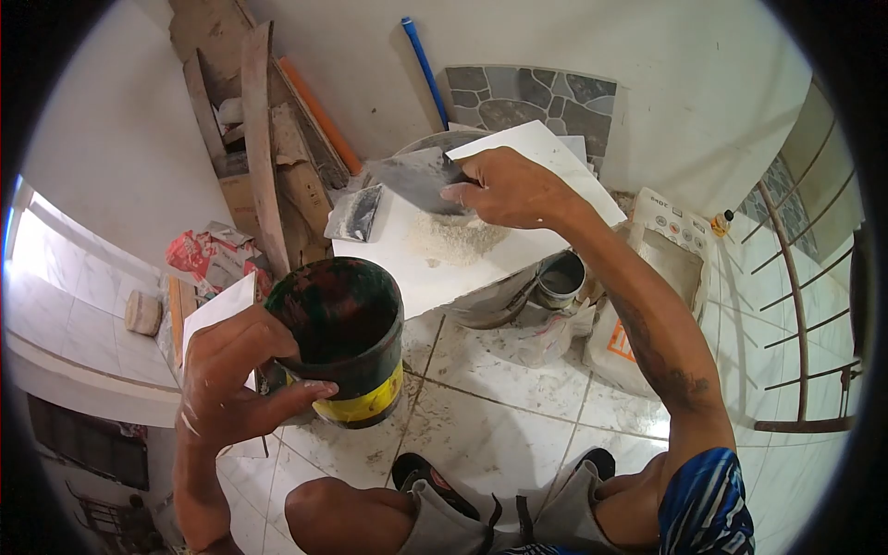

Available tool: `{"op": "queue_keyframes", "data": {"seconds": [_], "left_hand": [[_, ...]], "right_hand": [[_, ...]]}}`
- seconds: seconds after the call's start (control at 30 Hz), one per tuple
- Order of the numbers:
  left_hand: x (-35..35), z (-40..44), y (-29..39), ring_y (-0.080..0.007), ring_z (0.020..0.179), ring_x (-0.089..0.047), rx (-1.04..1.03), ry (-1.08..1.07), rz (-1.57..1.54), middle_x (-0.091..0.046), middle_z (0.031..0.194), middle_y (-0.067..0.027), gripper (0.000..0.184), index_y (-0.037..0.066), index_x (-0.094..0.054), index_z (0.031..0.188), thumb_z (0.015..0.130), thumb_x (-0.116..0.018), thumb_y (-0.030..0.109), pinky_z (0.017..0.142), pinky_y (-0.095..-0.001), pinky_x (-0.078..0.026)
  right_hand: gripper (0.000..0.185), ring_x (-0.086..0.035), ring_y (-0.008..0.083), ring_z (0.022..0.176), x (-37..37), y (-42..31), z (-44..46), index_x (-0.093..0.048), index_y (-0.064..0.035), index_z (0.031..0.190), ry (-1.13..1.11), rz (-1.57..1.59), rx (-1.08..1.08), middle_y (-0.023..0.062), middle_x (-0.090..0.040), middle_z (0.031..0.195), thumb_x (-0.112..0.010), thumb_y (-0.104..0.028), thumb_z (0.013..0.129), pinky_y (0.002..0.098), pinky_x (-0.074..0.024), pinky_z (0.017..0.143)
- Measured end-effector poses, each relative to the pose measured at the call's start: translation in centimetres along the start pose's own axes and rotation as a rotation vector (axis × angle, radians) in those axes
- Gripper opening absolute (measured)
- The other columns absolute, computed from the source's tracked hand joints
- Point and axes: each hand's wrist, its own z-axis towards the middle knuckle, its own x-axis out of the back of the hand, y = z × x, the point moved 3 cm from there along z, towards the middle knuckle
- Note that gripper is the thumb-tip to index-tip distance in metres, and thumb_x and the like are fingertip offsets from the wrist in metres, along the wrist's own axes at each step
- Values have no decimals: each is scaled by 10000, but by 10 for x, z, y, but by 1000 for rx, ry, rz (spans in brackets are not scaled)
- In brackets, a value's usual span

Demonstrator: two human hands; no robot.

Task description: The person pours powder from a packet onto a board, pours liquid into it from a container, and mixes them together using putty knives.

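Note:
My left hand (245, 370) grips the rim of a dark bucket (361, 370) with a yellow label, its thumb on the outside wall. The bucket's inside is stained dark green and red. My right hand (513, 188) is closed on a flat grey trowel (416, 181), whose blade is above a white board (416, 287). A heap of pale powder (453, 240) lies on the board just below the blade. Left of the heap rests a rectangular powder-dusted tool (355, 215).
A round tub (490, 310) stands under the board, beside a small pot (561, 277). An open paper sack (666, 250) is at the right, near metal bars (788, 277). Wooden planks (261, 139) and a blue pipe (425, 74) lean on the wall.

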Motion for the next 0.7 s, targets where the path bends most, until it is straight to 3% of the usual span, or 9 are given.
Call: {"op": "queue_keyframes", "data": {"seconds": [0.2, 0.37, 0.5, 0.7], "left_hand": [[-1, 6, -6, -199, 591, -623, 47, -13, 22, -629, 720, -68, 391, 77, -628, 785, 623, -939, 250, 539, -307, -489], [1, 17, -8, -205, 573, -613, 29, -42, 62, -623, 719, -75, 394, 60, -628, 800, 640, -934, 251, 524, -312, -482], [-3, 29, -12, -200, 560, -591, -77, -20, 80, -608, 712, -78, 400, 41, -626, 811, 656, -929, 251, 504, -314, -462], [-6, 44, -16, -209, 568, -578, -36, -56, 41, -593, 704, -84, 378, 36, -627, 825, 688, -912, 242, 504, -329, -446]], "right_hand": [[311, -595, 261, 777, 17, 7, -3, -702, 20, 1009, -154, 24, 102, 185, -692, 901, -668, -281, 942, 384, -462, 757], [246, -556, 190, 739, 25, 15, -5, -710, 0, 1002, -78, 209, 90, 119, -660, 788, -679, -235, 939, 335, -448, 726], [240, -556, 206, 735, 15, 16, -2, -699, 2, 996, -36, 73, 120, 149, -663, 810, -684, -231, 938, 348, -449, 719], [254, -541, 220, 717, 22, 16, -6, -684, 5, 994, -83, -9, 205, 160, -676, 846, -679, -244, 946, 371, -443, 699]]}}
